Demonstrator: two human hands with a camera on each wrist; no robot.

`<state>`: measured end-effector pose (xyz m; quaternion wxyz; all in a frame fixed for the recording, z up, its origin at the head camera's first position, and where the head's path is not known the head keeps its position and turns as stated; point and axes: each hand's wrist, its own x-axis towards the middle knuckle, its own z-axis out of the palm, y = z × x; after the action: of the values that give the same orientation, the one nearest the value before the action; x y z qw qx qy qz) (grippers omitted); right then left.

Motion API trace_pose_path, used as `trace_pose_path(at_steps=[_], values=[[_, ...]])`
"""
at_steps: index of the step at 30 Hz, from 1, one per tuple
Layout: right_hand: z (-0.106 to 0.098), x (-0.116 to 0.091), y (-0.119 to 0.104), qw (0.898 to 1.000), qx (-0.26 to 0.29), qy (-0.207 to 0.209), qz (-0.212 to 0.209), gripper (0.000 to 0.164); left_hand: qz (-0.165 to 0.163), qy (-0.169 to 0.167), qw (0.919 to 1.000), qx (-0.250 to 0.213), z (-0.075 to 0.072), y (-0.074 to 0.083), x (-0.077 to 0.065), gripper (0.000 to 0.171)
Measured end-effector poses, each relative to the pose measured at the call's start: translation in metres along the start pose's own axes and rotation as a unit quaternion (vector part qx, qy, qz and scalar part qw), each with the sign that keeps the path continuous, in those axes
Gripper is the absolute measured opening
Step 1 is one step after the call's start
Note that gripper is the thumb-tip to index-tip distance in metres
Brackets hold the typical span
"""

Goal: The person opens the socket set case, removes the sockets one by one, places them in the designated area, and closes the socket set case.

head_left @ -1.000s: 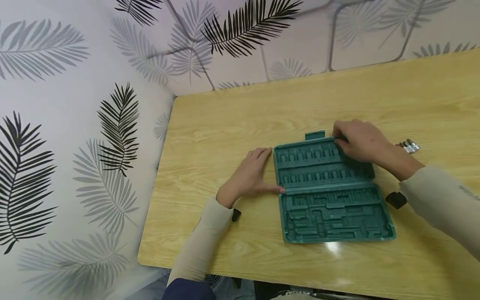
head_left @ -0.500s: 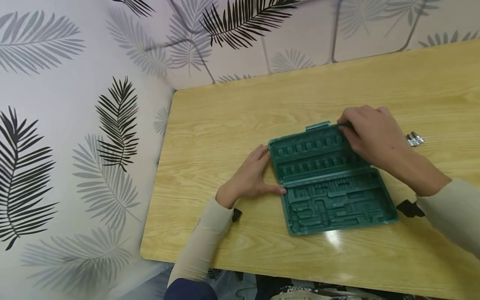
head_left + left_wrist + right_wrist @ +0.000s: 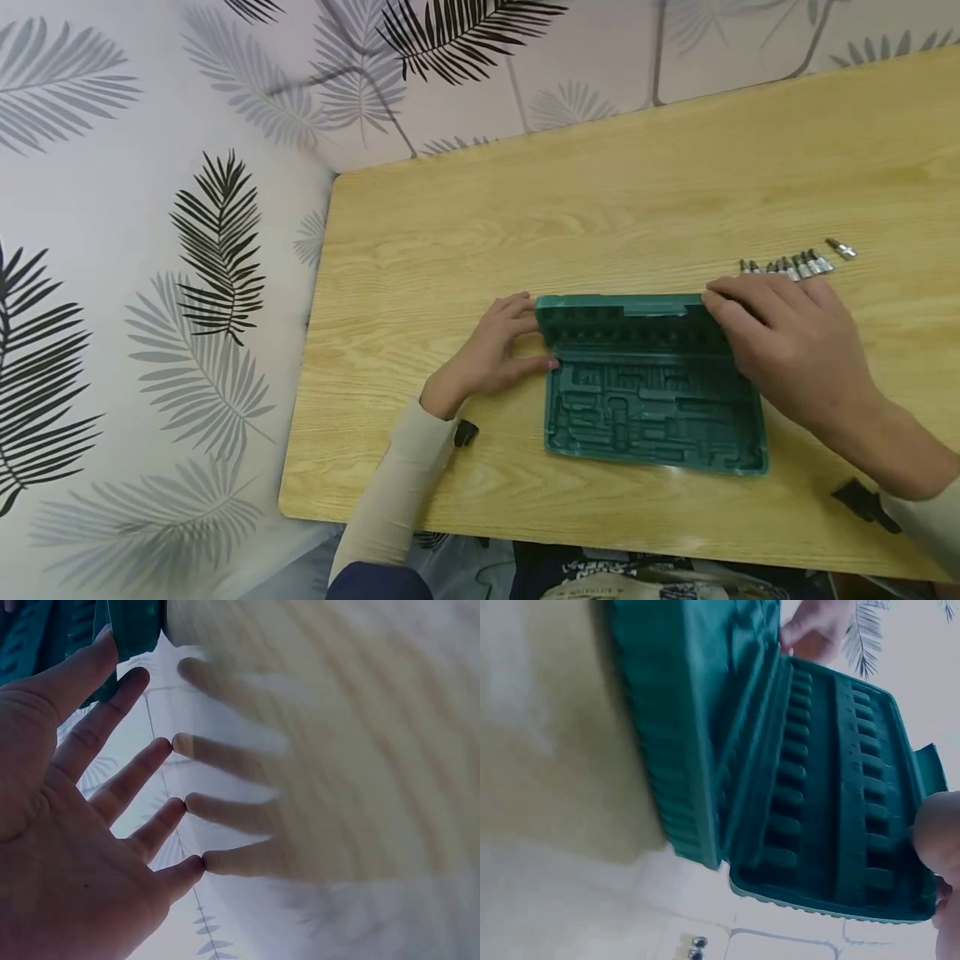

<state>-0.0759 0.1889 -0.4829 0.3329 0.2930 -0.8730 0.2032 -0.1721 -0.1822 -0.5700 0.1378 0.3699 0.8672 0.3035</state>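
A green plastic socket-set case [image 3: 656,412] lies on the table, its moulded slots bare. Its lid [image 3: 585,317] stands tilted up at the hinge, about upright in the head view. My right hand [image 3: 798,354] pinches the lid's free edge near the right corner, thumb on the inner side. In the right wrist view the lid's two rows of slots and the latch flap [image 3: 930,769] show beside that hand [image 3: 941,832]. My left hand [image 3: 495,350] touches the case's left end at the hinge, thumb in front; its fingers are spread and straight in the left wrist view.
Behind the right hand lies a row of small silver bit sockets [image 3: 802,265], with a single one [image 3: 842,247] apart from it. The wooden table [image 3: 465,225] meets a leaf-patterned wall covering [image 3: 577,58] at the back and left.
My right hand has swung the lid from lying flat open to standing up, moving nearer to me. More bit sockets show behind it. My left hand stays at the case's left end.
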Motion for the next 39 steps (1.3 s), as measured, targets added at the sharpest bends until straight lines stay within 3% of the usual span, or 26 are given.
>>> trace_pose_path(at_steps=[6,8,11,15,19,23,25,27,29,33,36,39], values=[[-0.01,-0.019,-0.029,0.997,0.033,0.077,0.0,0.038,-0.008,0.019,0.9998,0.008,0.001,0.008,-0.006,0.018],[-0.013,-0.027,-0.036,0.996,0.042,0.084,-0.002,0.038,-0.013,0.021,0.9996,0.015,-0.004,0.019,-0.008,0.014],[-0.016,-0.039,-0.041,0.996,0.062,0.067,-0.011,0.041,-0.019,0.022,0.9996,-0.002,-0.009,0.031,-0.011,0.012],[-0.016,-0.061,-0.042,0.995,0.102,0.01,-0.014,0.046,-0.07,-0.002,0.9959,-0.058,-0.017,0.045,-0.016,0.015],[-0.012,-0.077,-0.044,0.991,0.129,-0.022,-0.004,0.05,-0.115,-0.045,0.9797,-0.158,-0.021,0.045,-0.02,0.023],[-0.009,-0.084,-0.048,0.989,0.143,-0.026,0.012,0.052,-0.132,-0.089,0.9429,-0.292,-0.027,0.041,-0.026,0.036],[-0.008,-0.088,-0.049,0.989,0.14,-0.04,0.027,0.054,-0.127,-0.102,0.9326,-0.322,-0.029,0.043,-0.029,0.043],[-0.007,-0.093,-0.049,0.988,0.133,-0.058,0.045,0.055,-0.108,-0.105,0.9414,-0.302,-0.029,0.048,-0.032,0.049],[-0.007,-0.097,-0.05,0.987,0.117,-0.087,0.066,0.057,-0.093,-0.101,0.9563,-0.258,-0.027,0.057,-0.033,0.056],[-0.004,-0.101,-0.052,0.986,0.079,-0.115,0.087,0.06,-0.085,-0.081,0.9854,-0.123,-0.016,0.076,-0.031,0.089],[0.0,-0.102,-0.054,0.987,0.068,-0.11,0.093,0.059,-0.071,-0.067,0.9947,-0.033,-0.008,0.087,-0.028,0.119],[0.003,-0.102,-0.056,0.987,0.073,-0.102,0.102,0.059,-0.048,-0.056,0.997,0.023,-0.003,0.094,-0.026,0.134]])
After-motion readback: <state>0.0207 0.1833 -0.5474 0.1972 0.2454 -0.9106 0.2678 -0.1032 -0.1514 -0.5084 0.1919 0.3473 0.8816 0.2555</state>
